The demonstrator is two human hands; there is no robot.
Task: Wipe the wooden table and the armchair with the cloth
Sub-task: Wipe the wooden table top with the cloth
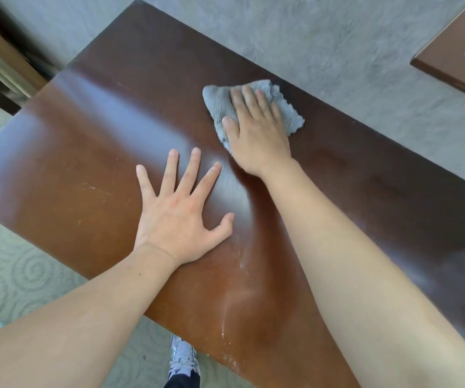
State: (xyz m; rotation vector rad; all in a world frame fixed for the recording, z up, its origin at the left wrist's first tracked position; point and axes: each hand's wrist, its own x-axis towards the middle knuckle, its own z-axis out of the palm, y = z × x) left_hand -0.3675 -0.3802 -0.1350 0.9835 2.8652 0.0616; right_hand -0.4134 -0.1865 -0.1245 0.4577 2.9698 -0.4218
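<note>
Cloth, grey, fluffy microfibre, bunched into a loose pad [256, 107], lies on the far half of the dark reddish-brown rectangular wooden table [91, 169], close to its far long edge and roughly mid-length. Right hand [256, 130] rests flat on top of it, fingers [249, 98] together and extended, palm down, pressing the cloth against the tabletop rather than pinching it; cloth edges show beyond the fingertips and to both sides of the hand. Left hand [180, 211] is bare, fingers spread wide, planted palm-down on the table nearer the near edge, touching wood only, apart from the cloth; likely a brace. Pale scuffs and whitish streaks [231, 331] mark the tabletop toward the near edge, close to the right forearm. Grey carpet surrounds the table; a white shoe [182, 357] shows below the near edge. No armchair identifiable in view. Judgement: cloth is light, soft, limp, will fold and ride up under a sliding palm, so flat even pressure over its middle suits it better than an edge grip. Glossy tabletop looks hard and slick; cloth should glide easily. Table wiping appears under way, near-edge streaks not yet dealt with, armchair not yet begun.
</note>
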